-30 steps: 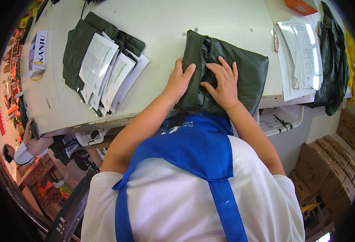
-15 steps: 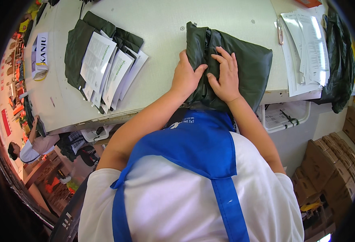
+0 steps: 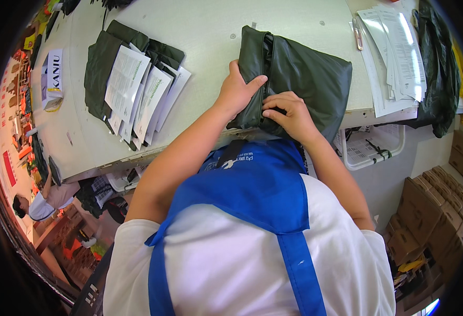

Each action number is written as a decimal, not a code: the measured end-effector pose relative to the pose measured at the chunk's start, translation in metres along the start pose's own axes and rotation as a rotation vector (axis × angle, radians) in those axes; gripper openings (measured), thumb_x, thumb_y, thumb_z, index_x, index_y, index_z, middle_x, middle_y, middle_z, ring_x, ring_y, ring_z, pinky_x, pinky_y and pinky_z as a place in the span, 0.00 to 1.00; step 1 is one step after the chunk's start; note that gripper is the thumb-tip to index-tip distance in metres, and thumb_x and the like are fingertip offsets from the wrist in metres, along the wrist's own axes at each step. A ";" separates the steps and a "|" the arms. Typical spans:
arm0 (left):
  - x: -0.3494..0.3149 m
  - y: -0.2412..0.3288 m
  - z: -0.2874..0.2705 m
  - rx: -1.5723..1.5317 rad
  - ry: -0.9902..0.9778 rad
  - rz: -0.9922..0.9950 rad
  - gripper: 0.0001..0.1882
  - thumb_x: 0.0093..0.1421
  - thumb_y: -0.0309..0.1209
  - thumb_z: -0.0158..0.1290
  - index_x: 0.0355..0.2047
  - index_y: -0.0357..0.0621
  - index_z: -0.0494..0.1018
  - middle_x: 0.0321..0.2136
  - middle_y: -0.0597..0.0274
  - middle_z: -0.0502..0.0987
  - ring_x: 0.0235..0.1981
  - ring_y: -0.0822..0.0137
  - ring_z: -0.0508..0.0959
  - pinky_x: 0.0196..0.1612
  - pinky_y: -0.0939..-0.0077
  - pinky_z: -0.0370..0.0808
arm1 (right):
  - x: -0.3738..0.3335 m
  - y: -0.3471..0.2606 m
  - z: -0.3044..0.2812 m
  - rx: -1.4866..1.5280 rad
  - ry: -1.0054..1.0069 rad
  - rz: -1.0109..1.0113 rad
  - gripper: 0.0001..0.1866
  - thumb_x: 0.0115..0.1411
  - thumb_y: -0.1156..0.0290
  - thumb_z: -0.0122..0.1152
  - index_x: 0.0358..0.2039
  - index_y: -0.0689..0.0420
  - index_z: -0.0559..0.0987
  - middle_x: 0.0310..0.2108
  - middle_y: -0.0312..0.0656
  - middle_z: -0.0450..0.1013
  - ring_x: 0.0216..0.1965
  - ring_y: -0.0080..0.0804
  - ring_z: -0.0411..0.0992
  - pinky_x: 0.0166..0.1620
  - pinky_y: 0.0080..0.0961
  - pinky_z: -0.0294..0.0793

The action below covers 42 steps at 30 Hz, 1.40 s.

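A dark green, glossy fabric bundle (image 3: 310, 73) lies folded on the table in front of me, with a raised seam or zip down its left part. Its left edge is in the grip of my left hand (image 3: 239, 89), thumb on top and fingers mostly hidden at the side. My right hand (image 3: 292, 113) is closed in a pinch on the seam near the front edge; what exactly its fingertips hold is hidden. To the left is a pile of similar dark green pieces (image 3: 97, 79) with printed white leaflets (image 3: 128, 76) on it.
A stack of printed sheets (image 3: 394, 58) lies at the right, a small cutter or pen (image 3: 357, 39) beside it. Dark green plastic (image 3: 436, 68) hangs over the right edge. A white box (image 3: 52, 79) stands left. Below are a white basket (image 3: 373, 163) and cartons (image 3: 426, 210).
My right hand has gone from lying spread on the bundle to pinching its seam nearer the front. My left hand keeps its grip, shifted slightly left.
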State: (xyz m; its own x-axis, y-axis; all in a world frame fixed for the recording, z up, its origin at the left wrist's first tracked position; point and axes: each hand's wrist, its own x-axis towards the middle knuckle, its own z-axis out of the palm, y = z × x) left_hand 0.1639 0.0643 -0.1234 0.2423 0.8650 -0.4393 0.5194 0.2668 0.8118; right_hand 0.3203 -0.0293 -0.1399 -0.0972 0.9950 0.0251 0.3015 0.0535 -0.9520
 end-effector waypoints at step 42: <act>0.006 -0.026 -0.019 0.153 -0.146 0.163 0.45 0.52 0.56 0.58 0.53 0.29 0.55 0.40 0.36 0.74 0.41 0.42 0.76 0.45 0.60 0.73 | 0.012 -0.048 0.035 -0.493 0.276 -0.019 0.05 0.53 0.72 0.60 0.29 0.55 0.73 0.30 0.40 0.70 0.38 0.41 0.68 0.41 0.37 0.63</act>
State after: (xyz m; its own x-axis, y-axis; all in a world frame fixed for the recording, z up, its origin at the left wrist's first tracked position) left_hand 0.1363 0.0701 -0.1400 0.4425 0.8182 -0.3672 0.5789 0.0522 0.8138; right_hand 0.2713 -0.0230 -0.1050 0.1249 0.9752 0.1825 0.7159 0.0387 -0.6971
